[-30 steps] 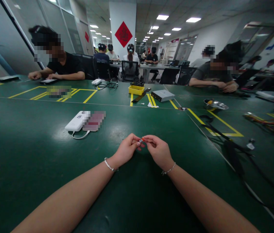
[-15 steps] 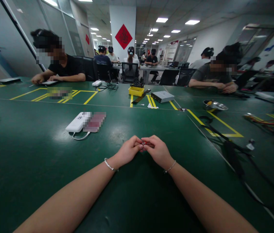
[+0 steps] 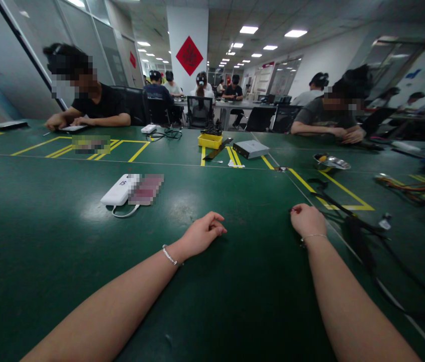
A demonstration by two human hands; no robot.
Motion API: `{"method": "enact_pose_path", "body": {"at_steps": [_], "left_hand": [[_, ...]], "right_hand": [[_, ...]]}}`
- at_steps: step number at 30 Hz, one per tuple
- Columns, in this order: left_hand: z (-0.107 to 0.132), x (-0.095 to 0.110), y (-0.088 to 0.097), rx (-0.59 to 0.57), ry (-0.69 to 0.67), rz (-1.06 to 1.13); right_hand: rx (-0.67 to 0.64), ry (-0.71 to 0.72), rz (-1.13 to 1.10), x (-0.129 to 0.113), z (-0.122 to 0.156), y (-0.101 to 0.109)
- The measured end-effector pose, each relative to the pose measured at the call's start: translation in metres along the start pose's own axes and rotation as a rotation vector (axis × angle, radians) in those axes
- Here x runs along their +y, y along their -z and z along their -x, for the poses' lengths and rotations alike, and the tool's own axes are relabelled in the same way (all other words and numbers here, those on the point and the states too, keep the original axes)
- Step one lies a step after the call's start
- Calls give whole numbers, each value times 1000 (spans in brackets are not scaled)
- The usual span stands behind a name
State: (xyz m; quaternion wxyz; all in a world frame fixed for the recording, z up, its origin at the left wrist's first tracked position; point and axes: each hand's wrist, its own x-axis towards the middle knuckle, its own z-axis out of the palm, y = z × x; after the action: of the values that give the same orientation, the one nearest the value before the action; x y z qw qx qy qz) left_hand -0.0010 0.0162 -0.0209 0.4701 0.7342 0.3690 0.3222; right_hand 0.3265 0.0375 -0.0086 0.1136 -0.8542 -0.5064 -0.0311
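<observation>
My left hand (image 3: 202, 235) rests over the green table (image 3: 205, 301) in front of me, its fingers loosely curled and apart, with nothing visible in them. Off to the right, my right hand (image 3: 308, 220) is closed, its fingers pinched together. A small dark reddish object (image 3: 292, 210) barely shows at those fingertips; its kind is too small to tell, and most of it is hidden by the hand. The nearest thing to that hand is a black cable (image 3: 323, 193) on the table to its right.
A white power bank (image 3: 119, 190) marked 15 lies left with a white cable and a blurred item. Farther back are a yellow bin (image 3: 210, 141), a grey box (image 3: 250, 149) and a metal dish (image 3: 332, 162). Bundled wires (image 3: 410, 190) lie right. Two people sit across the table.
My hands, together around a small red object before, are now apart. My right hand has moved right with what seems to be that object; my left hand stayed and its fingers loosened.
</observation>
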Motion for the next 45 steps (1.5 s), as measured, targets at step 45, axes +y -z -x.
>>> {"method": "enact_pose_path", "body": {"at_steps": [45], "left_hand": [[0,4,0,61,-109,-631]], "right_hand": [[15,-94,-42,11,3,0]]}}
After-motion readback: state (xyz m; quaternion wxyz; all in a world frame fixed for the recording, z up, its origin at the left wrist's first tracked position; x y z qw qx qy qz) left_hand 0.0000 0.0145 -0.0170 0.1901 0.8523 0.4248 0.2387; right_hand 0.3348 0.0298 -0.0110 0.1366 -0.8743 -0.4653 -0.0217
